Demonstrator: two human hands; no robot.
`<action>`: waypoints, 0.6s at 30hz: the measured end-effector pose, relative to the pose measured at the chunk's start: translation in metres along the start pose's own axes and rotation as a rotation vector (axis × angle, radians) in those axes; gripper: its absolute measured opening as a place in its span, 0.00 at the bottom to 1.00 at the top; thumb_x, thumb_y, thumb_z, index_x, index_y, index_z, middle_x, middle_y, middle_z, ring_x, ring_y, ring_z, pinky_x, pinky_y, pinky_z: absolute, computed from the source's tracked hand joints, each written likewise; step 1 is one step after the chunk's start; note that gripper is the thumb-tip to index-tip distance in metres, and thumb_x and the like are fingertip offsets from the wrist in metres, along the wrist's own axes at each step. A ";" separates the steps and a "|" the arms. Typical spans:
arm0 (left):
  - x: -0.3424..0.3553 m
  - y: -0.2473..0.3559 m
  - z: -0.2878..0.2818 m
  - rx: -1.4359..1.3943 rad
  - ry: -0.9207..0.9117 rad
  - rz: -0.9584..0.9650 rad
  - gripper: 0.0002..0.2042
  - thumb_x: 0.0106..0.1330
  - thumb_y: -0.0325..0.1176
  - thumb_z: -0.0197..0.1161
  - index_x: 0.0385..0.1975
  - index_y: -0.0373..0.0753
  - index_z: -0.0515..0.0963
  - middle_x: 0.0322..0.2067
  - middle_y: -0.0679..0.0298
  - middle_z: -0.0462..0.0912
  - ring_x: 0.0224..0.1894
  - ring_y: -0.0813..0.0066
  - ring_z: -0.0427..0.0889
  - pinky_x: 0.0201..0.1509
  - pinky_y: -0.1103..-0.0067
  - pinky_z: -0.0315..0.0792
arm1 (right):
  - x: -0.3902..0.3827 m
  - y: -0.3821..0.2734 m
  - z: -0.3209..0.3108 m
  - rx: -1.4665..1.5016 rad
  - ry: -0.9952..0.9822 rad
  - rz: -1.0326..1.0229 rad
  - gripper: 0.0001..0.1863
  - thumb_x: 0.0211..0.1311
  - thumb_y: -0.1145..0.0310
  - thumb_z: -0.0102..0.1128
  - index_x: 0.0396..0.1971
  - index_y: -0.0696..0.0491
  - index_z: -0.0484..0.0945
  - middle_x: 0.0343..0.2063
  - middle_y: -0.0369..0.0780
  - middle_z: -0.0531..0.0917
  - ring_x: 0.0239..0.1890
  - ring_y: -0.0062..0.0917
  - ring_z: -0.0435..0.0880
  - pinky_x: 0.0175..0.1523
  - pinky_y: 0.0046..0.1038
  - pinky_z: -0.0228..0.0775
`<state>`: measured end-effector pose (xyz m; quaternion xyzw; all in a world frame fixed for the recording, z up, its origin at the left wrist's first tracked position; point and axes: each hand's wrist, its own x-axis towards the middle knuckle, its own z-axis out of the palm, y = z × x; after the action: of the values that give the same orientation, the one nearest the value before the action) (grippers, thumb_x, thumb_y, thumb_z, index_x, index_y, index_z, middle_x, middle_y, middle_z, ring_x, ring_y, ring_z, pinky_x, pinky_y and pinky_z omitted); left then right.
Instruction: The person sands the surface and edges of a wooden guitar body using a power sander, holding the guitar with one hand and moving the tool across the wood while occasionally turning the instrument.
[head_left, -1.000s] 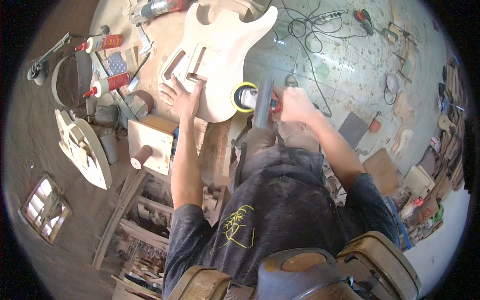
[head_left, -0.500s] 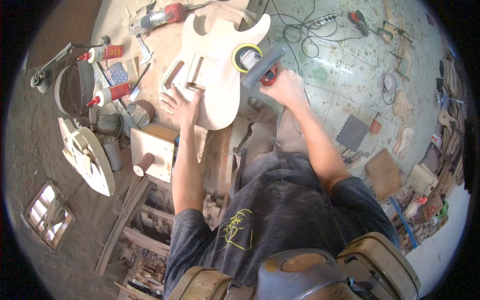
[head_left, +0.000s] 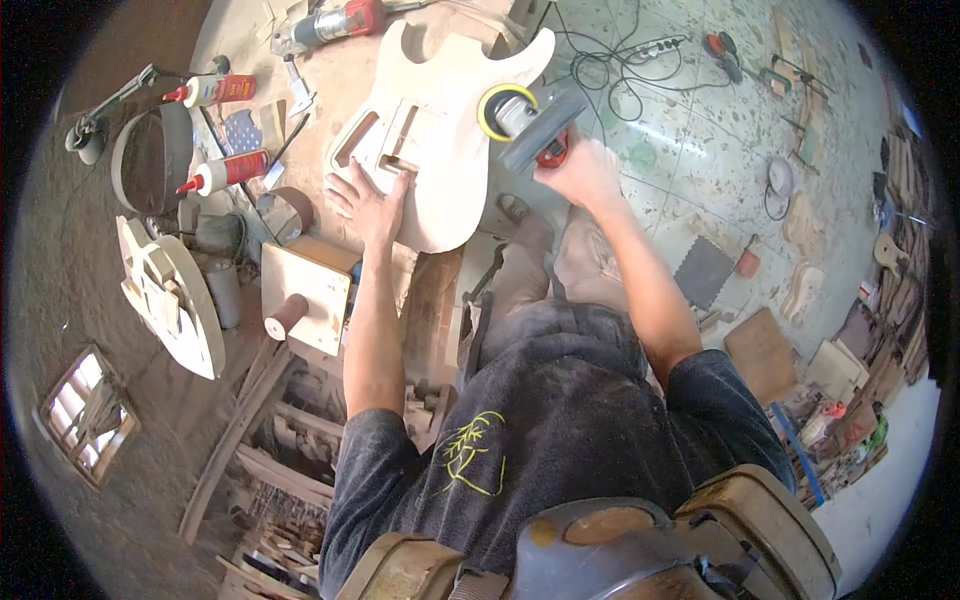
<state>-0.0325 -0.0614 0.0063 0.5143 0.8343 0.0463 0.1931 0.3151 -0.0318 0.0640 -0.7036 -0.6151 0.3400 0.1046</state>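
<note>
A pale wooden guitar body (head_left: pixel 450 140) with cut-out cavities lies on the wooden workbench (head_left: pixel 250 50). My left hand (head_left: pixel 370 205) rests on its lower left part, fingers spread beside the cavities. My right hand (head_left: pixel 585 175) grips a red power tool (head_left: pixel 553 150) with a yellow-rimmed round pad (head_left: pixel 492 110) and a grey bar across it, which hides part of the tool. The pad is at the guitar body's right edge; whether it touches the wood I cannot tell.
Glue bottles (head_left: pixel 225 170), a power tool (head_left: pixel 325 30) and a second wooden body (head_left: pixel 170 295) sit at the left and back. Coiled cables (head_left: pixel 625 65) lie on the tiled floor (head_left: pixel 660 150) at right, with wood scraps and boards (head_left: pixel 760 355) farther down.
Over the last second my right hand has moved the tool forward along the guitar body's right edge and tilted it. My left hand stays pressed on the body.
</note>
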 end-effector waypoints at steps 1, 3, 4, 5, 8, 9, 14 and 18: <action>-0.001 0.001 -0.001 -0.009 -0.004 0.003 0.56 0.54 0.72 0.65 0.79 0.51 0.48 0.78 0.42 0.31 0.80 0.41 0.24 0.74 0.37 0.38 | -0.003 -0.004 0.000 0.000 -0.003 -0.002 0.32 0.44 0.53 0.72 0.50 0.51 0.76 0.32 0.48 0.88 0.38 0.48 0.88 0.45 0.47 0.80; -0.002 0.002 -0.003 -0.009 -0.005 0.000 0.56 0.54 0.72 0.65 0.79 0.51 0.48 0.78 0.41 0.31 0.80 0.40 0.24 0.74 0.37 0.39 | -0.013 -0.011 -0.002 -0.092 -0.106 -0.091 0.31 0.44 0.53 0.71 0.48 0.51 0.76 0.29 0.48 0.87 0.37 0.48 0.88 0.44 0.47 0.80; -0.002 0.002 -0.003 -0.010 -0.006 0.003 0.56 0.54 0.72 0.65 0.79 0.51 0.48 0.78 0.41 0.31 0.80 0.40 0.24 0.75 0.37 0.39 | -0.016 -0.011 -0.003 -0.093 -0.106 -0.093 0.31 0.44 0.53 0.71 0.48 0.51 0.76 0.29 0.48 0.87 0.37 0.48 0.88 0.44 0.47 0.80; -0.002 0.002 -0.003 -0.011 -0.006 0.003 0.56 0.54 0.72 0.65 0.79 0.51 0.48 0.78 0.41 0.31 0.80 0.40 0.24 0.75 0.37 0.39 | -0.019 -0.010 -0.004 -0.113 -0.215 -0.158 0.29 0.45 0.52 0.71 0.47 0.52 0.77 0.29 0.49 0.87 0.37 0.48 0.88 0.43 0.47 0.80; -0.002 0.000 -0.002 -0.002 0.005 0.003 0.55 0.55 0.71 0.65 0.79 0.52 0.48 0.78 0.41 0.31 0.80 0.39 0.25 0.75 0.38 0.39 | -0.036 -0.016 -0.014 -0.143 -0.400 -0.250 0.28 0.47 0.51 0.71 0.44 0.53 0.78 0.29 0.50 0.87 0.36 0.48 0.87 0.43 0.47 0.79; -0.002 0.000 -0.001 -0.005 0.011 0.003 0.55 0.55 0.71 0.65 0.79 0.52 0.49 0.78 0.40 0.31 0.80 0.39 0.25 0.75 0.38 0.39 | -0.042 -0.018 -0.018 -0.152 -0.478 -0.276 0.27 0.47 0.50 0.72 0.42 0.54 0.78 0.29 0.51 0.86 0.36 0.49 0.87 0.43 0.47 0.79; -0.001 -0.002 0.000 0.017 0.031 0.014 0.54 0.55 0.71 0.66 0.79 0.53 0.49 0.78 0.41 0.32 0.80 0.39 0.25 0.75 0.38 0.38 | -0.053 -0.013 -0.012 -0.054 -0.477 -0.445 0.33 0.44 0.44 0.76 0.41 0.54 0.78 0.29 0.51 0.86 0.35 0.49 0.87 0.43 0.46 0.78; 0.000 -0.001 0.000 -0.013 0.013 -0.006 0.55 0.54 0.71 0.65 0.79 0.54 0.49 0.78 0.42 0.32 0.80 0.39 0.25 0.75 0.38 0.37 | -0.029 -0.022 -0.012 -0.148 -0.402 -0.278 0.31 0.43 0.49 0.74 0.45 0.53 0.78 0.29 0.50 0.87 0.36 0.50 0.87 0.43 0.46 0.79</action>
<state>-0.0333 -0.0615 0.0059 0.5102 0.8368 0.0545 0.1911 0.3041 -0.0505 0.0952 -0.5362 -0.7377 0.4095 -0.0256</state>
